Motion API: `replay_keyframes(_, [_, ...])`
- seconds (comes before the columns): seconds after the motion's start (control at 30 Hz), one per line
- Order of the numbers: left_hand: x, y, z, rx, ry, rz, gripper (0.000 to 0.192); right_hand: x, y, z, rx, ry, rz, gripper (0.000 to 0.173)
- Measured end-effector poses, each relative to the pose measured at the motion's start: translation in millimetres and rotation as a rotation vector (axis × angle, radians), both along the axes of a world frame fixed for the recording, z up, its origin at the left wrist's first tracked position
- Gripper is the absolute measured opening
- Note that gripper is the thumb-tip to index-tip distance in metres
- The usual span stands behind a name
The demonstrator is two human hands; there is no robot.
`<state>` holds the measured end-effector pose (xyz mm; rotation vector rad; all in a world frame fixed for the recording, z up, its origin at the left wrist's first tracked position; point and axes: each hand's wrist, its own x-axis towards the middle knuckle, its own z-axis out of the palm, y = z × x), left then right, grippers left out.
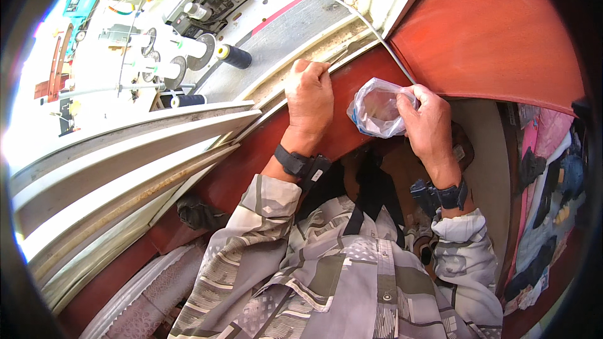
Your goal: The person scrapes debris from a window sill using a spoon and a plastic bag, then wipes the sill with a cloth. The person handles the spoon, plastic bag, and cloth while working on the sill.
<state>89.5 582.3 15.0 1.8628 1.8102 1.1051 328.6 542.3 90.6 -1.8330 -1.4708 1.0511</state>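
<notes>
My left hand (308, 96) is closed around the handle of a thin metal tool (343, 54), whose end looks like a small spoon or scraper. The tool's tip lies over the dusty track of a window sill (314, 52). In my right hand (427, 127), thumb and fingers pinch the rim of a clear plastic bag (377, 108). Its mouth faces up, just in front of the red wall (341, 80) below the sill. What lies in the bag is hard to make out. Both wrists wear black straps.
Sliding window frames (141, 139) stand at the left. Beyond the sill are a sewing machine (202, 4), a dark thread spool (234, 56) and several white ones. A white cable (372, 28) crosses the sill beside a red panel (485, 33). Clothes (551, 188) hang at the right.
</notes>
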Motion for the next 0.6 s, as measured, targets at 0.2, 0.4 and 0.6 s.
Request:
replay_keyframes(0.2, [27.9,17.8,-5.6,-0.183,-0.171,-0.001,0.006,8.0,-8.3,-2.7,-0.007,-0.005,-0.033,0.026])
replay_keyframes(0.4, [31.8,14.4,-0.5,0.164,0.197,-0.158,0.021,9.6,-11.3,-3.4,-0.076,0.009,-0.087,0.026])
replay_keyframes(0.6, [32.4,16.3,-14.1,0.232,0.232,-0.229,0.029,8.4,-14.1,-5.3,-0.060,0.008,-0.081,0.026])
